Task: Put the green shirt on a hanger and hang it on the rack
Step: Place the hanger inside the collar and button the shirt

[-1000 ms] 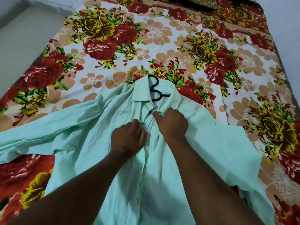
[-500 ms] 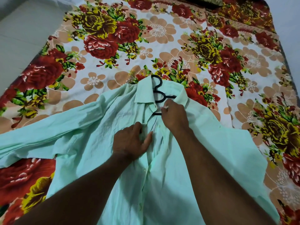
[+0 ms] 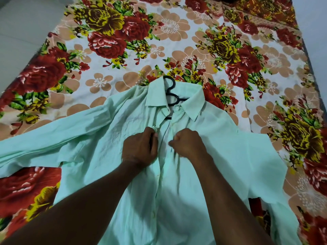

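Note:
The pale green shirt [image 3: 230, 151] lies face up and spread out on the bed, collar pointing away from me. A black plastic hanger [image 3: 171, 91] is inside it; only its hook and neck show through the open collar, the rest is hidden under the cloth. My left hand [image 3: 139, 148] pinches the left front edge of the shirt just below the collar. My right hand [image 3: 188, 143] pinches the right front edge beside it. The two hands are a few centimetres apart over the button strip. No rack is in view.
A bedsheet [image 3: 109, 43] with large red and yellow flowers covers the bed. The shirt's left sleeve [image 3: 44, 137] stretches to the left edge of the view. Pale floor [image 3: 21, 32] lies beyond the bed's left side.
My right hand has come down from the collar to the shirt front beside my left hand. My left hand now grips the front edge instead of resting flat.

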